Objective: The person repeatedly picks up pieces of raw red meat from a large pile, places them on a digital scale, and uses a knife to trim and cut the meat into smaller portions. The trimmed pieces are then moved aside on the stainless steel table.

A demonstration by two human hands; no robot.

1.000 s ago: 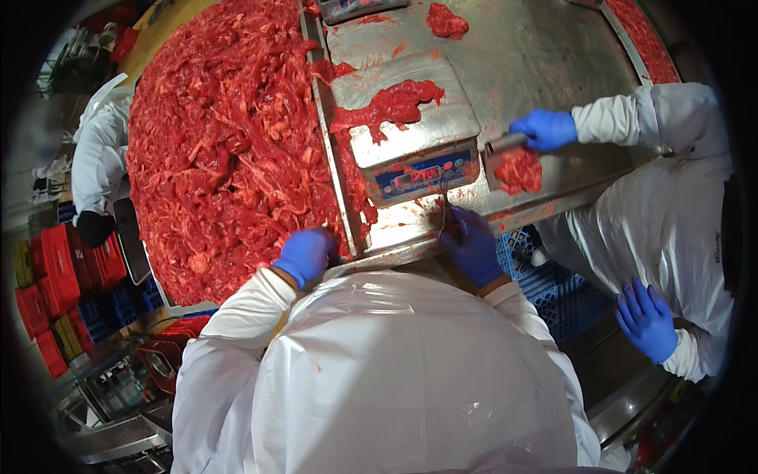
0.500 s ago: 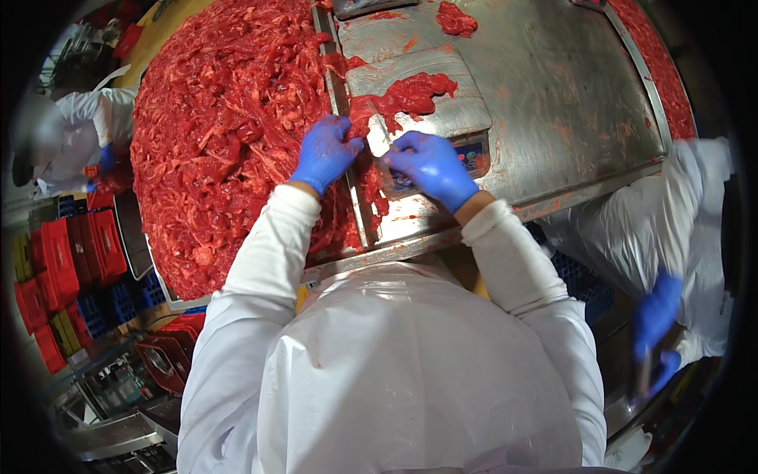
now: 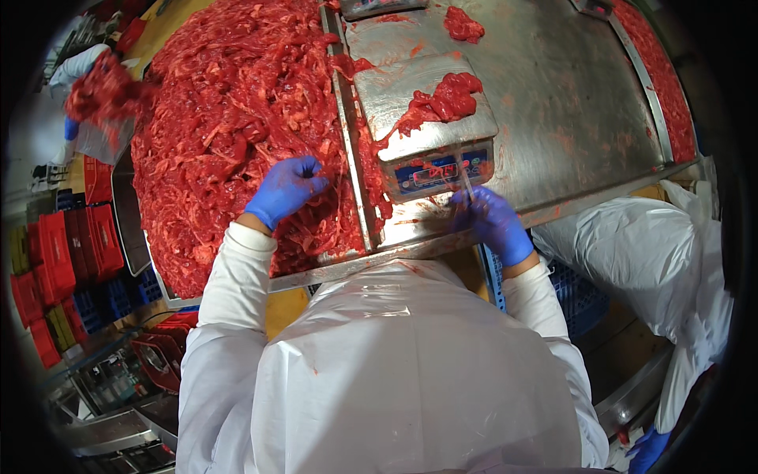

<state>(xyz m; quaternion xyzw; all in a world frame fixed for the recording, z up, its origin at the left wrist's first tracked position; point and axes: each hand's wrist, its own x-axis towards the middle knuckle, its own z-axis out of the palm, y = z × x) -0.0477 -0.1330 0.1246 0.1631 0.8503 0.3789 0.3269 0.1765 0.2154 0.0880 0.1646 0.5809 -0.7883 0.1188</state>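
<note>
My left hand point(image 3: 286, 191), in a blue glove, hovers over the near right part of a large heap of red meat strips point(image 3: 229, 134). Its fingers are bent with thumb and fingertips apart, and I make out nothing gripped. My right hand point(image 3: 499, 227), also gloved in blue, is closed around a knife point(image 3: 467, 186) beside the near right corner of a weighing scale point(image 3: 439, 175). The narrow blade points away from me and is smeared by motion. On the scale's steel plate point(image 3: 395, 88) lies a piece of meat point(image 3: 448, 99) with a thin tail toward the near left.
A raised metal divider point(image 3: 347, 126) separates the heap from the steel table point(image 3: 568, 103). Another meat piece point(image 3: 463, 25) lies farther back. One co-worker point(image 3: 106, 91) lifts meat at the left; another point(image 3: 632, 253) bends at the right. Red crates point(image 3: 59, 253) stand lower left.
My left hand has moved left from the meat at the divider to over the heap. The right hand and knife have moved right and nearer, uncovering the scale's display. The left co-worker has raised meat.
</note>
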